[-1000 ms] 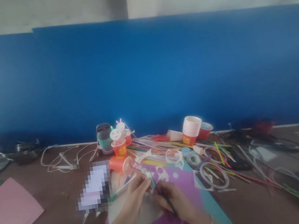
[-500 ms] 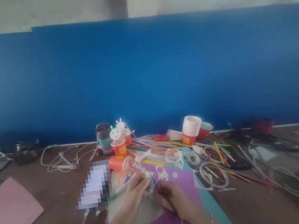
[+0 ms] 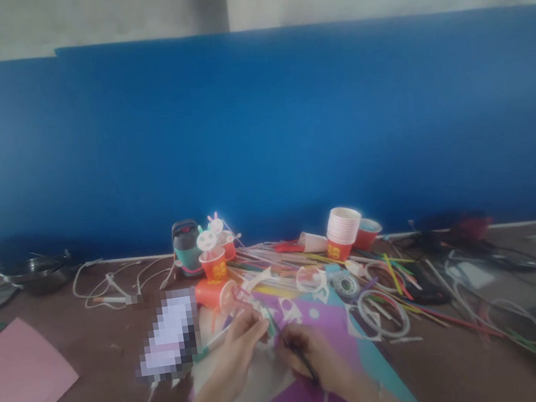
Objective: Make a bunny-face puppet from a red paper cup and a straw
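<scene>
My right hand [image 3: 314, 357] is closed around dark-handled scissors [image 3: 300, 356], whose thin blades point up and left toward my left hand. My left hand [image 3: 241, 344] pinches a small piece of paper [image 3: 269, 326], whitish with some green; its shape is blurred and partly behind the fingers. Both hands are over purple paper [image 3: 332, 325] and a white sheet [image 3: 262, 375]. Just beyond my left hand a red paper cup [image 3: 210, 293] lies on its side. Behind it stands another red cup [image 3: 216, 269] with a white rabbit-face cutout [image 3: 207, 239] at its rim.
Stacked paper cups [image 3: 343, 233], a tape roll [image 3: 346, 284] and many colored sticks [image 3: 281, 262] lie at the back. A pixelated phone [image 3: 170, 334] with a cable is on the left, near pink paper [image 3: 22, 385]. Clear tubing [image 3: 389, 317] is coiled on the right.
Hardly anything differs. My hands, the scissors and the small paper piece stay in nearly the same place.
</scene>
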Demonstrator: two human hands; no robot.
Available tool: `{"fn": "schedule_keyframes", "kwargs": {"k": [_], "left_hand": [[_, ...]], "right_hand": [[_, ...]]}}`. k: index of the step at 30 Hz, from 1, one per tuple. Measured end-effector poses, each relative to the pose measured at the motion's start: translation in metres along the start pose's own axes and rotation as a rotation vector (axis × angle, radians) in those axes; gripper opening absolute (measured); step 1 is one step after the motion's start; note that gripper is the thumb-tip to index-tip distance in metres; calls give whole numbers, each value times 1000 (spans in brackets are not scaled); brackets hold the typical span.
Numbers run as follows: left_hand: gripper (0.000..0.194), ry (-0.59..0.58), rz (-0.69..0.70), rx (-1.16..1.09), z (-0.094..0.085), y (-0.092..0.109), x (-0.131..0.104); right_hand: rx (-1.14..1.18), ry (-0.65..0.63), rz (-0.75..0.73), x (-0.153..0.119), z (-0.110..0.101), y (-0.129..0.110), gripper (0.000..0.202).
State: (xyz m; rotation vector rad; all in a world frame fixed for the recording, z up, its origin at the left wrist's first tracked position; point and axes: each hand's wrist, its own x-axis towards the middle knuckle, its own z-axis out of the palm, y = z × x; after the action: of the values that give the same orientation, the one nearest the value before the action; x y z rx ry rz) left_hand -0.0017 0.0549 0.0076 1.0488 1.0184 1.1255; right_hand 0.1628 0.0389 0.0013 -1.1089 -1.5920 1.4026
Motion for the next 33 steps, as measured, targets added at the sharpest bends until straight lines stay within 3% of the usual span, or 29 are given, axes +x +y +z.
{"fn": "schedule_keyframes", "kwargs": {"k": [14,33], "left_hand": [[23,-31,-20,-30,-3,0,2],[30,-26,-88,-143,2,-1,-1]], "right_hand": [[-84,-10,75,-5,-2,-22,12],[-141,-39,163,-5,-5,-26,11]]}}
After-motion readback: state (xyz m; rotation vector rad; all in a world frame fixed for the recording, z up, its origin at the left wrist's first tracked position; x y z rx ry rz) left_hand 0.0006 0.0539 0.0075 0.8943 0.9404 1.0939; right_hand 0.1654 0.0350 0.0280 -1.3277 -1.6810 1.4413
